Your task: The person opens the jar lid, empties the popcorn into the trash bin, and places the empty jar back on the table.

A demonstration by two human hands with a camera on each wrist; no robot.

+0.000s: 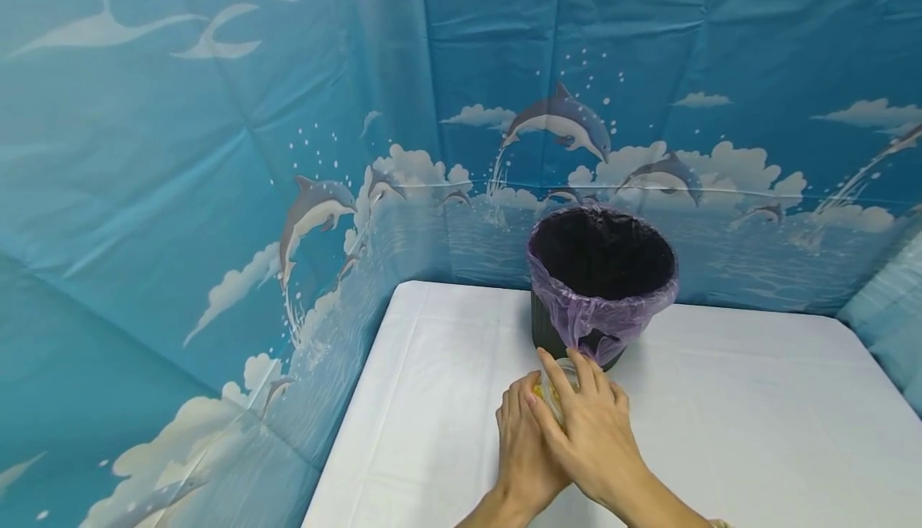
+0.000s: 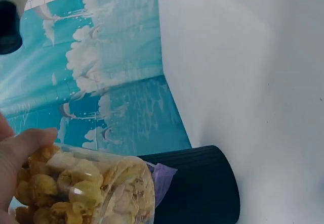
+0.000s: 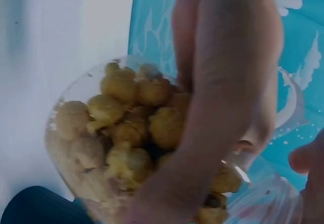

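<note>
A clear plastic jar (image 2: 83, 188) full of golden-brown popcorn (image 3: 121, 123) is between my two hands, tilted over the table just in front of the bin. My left hand (image 1: 526, 452) grips the jar's body from the left, its fingers wrapped round the side. Across the jar's clear top end (image 3: 268, 196) lies my right hand (image 1: 598, 436), thumb on the near side and fingers spread over the far side, holding that end. Both hands hide most of the jar in the head view. At the right wrist view's edge, one right fingertip (image 3: 301, 158) shows beside the top.
A dark bin (image 1: 551, 332) with a purple bag (image 1: 591, 312) folded over its rim stands at the back of the white table (image 1: 432, 400), close beyond my hands. Blue cloth walls (image 1: 468, 48) printed with dolphins rise behind the table and along its left side.
</note>
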